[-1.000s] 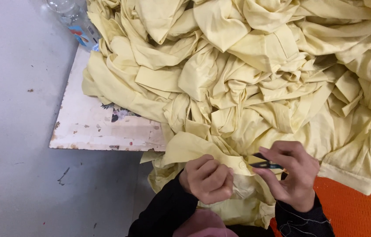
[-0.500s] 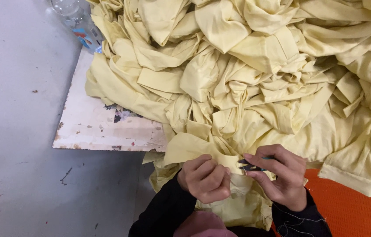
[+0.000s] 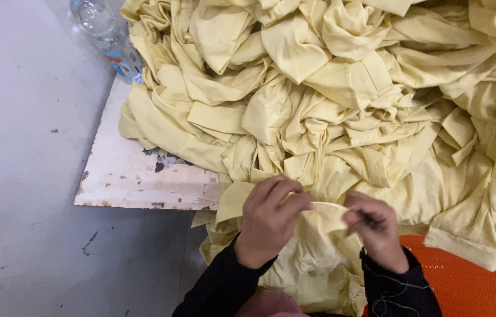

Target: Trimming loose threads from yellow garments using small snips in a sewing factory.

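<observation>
Yellow garment edge (image 3: 324, 212) pinched between left hand (image 3: 268, 223), right hand (image 3: 376, 232).

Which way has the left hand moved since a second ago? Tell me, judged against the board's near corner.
Yes. The left hand has risen toward the cloth pile, climbing nearer the level of the white board's near edge, gripping the yellow strip.

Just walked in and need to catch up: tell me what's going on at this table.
A person in dark sleeves is working on one pale yellow garment pulled from a big heap of yellow garments on a worn white board. The left hand pinches a folded edge of it, while the right hand grips a small dark tool at that edge. A plastic bottle stands at the heap's far corner.
</observation>
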